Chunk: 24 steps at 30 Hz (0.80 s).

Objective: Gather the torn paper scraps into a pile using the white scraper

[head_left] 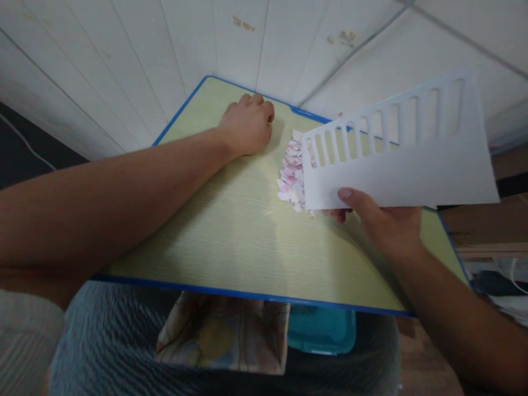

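Note:
My right hand (pixel 377 220) grips a white slotted card (pixel 396 176) by its lower edge, the thumb on top and the fingertips beneath. A row of rounded slots runs along the card's far side, growing longer toward the right. The card's left end overlaps a small heap of pink and white paper scraps (pixel 292 179). To the left of the heap, my left hand (pixel 249 125) rests on the pale yellow-green board (pixel 223 231) with its fingers curled in. Whatever those fingers may enclose is hidden.
A blue rim (pixel 177 285) edges the board, which meets a white plank wall (pixel 185 49) at the back. Below the front edge are a patterned cloth (pixel 231 338) and a teal plastic container (pixel 324 330) at my lap. A grey cable (pixel 346 60) runs along the wall.

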Tool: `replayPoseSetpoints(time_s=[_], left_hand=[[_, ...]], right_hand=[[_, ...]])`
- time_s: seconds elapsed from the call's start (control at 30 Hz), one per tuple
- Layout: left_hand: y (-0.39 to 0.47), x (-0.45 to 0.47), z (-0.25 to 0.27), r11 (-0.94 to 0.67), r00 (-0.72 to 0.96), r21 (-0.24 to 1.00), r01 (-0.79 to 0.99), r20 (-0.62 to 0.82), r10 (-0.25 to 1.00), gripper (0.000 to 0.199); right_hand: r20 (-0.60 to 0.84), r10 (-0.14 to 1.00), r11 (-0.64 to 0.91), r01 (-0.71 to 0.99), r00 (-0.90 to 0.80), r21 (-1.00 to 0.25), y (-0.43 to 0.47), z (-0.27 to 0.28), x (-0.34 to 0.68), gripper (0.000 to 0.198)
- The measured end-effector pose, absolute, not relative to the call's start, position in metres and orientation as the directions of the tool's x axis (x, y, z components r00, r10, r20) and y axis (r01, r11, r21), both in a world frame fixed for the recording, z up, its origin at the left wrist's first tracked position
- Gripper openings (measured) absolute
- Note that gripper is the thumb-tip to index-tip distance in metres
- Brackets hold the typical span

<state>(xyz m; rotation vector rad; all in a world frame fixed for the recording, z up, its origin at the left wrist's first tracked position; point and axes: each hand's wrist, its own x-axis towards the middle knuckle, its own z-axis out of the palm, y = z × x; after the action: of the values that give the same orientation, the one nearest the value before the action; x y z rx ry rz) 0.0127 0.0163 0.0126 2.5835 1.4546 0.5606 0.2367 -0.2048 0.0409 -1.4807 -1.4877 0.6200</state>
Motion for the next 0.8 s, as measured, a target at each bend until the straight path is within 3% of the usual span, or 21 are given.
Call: replayPoseSetpoints(time_s=[0.3, 0.67, 0.8], left_hand=[[0.016, 0.013, 0.014, -0.528, 0.475, 0.233, 0.817, 0.248, 0.844, 0.049], [0.019, 0.012, 0.011, -0.532, 0.468, 0.262, 0.805, 0.269, 0.842, 0.05], [0.019, 0.013, 0.012, -0.522, 0.461, 0.28, 0.806, 0.256, 0.85, 0.052]], right_hand=[[0.21, 0.969, 0.097, 0.575, 0.133, -0.812, -0.206, 0.036, 0.235, 0.04], [0.322, 0.918, 0.142, 0.566, 0.23, -0.812, -0.2, 0.032, 0.25, 0.04], [0.278, 0.943, 0.138, 0.547, 0.182, -0.825, -0.203, 0.035, 0.245, 0.04]])
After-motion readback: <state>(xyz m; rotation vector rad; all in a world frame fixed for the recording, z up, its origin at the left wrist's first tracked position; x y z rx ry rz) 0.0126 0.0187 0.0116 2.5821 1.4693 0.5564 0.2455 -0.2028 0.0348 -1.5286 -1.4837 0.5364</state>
